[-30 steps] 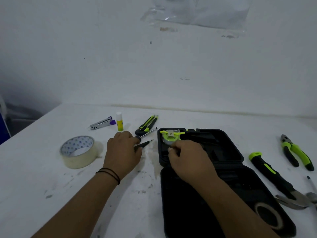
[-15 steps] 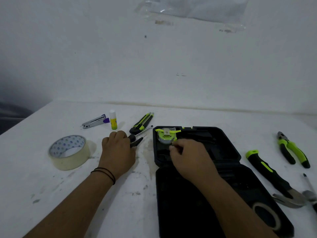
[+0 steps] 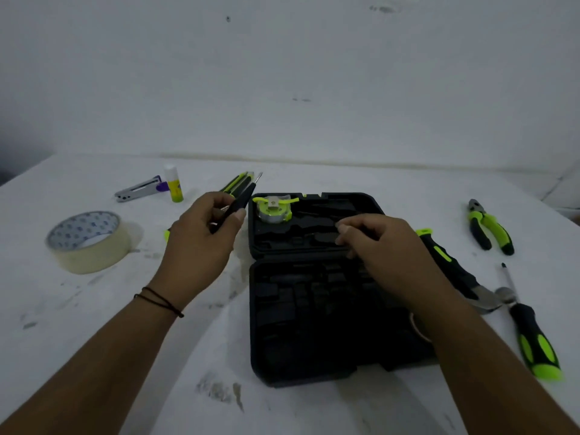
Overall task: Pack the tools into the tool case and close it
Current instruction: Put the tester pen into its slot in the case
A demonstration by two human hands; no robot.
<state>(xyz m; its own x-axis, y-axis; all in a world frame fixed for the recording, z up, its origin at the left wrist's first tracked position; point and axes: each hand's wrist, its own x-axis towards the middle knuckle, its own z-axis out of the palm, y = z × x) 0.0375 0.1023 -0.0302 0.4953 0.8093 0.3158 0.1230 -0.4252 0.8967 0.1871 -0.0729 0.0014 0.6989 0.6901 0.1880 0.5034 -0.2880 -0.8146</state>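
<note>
The black tool case (image 3: 314, 365) lies open on the white table. A green and silver tape measure (image 3: 273, 209) sits in the far left pocket of its far half. My left hand (image 3: 201, 243) hovers just left of the case and grips a slim black screwdriver (image 3: 248, 193), tip pointing up and away. My right hand (image 3: 386, 246) hovers over the case's middle with loosely curled fingers, and I see nothing in it. A utility knife (image 3: 234, 183) lies behind my left hand. Right of the case lie a hammer (image 3: 445, 259), pliers (image 3: 489, 227) and a larger screwdriver (image 3: 530, 334).
A roll of clear tape (image 3: 88, 240) stands at the left. A stapler (image 3: 138, 191) and a glue stick (image 3: 174, 186) are at the back left. A tape ring (image 3: 416, 324) in the case's near half is mostly hidden by my right forearm. A wall runs behind the table.
My left hand has lifted the slim screwdriver off the table. My right hand has left the tape measure and moved right over the case. The camera has tilted down.
</note>
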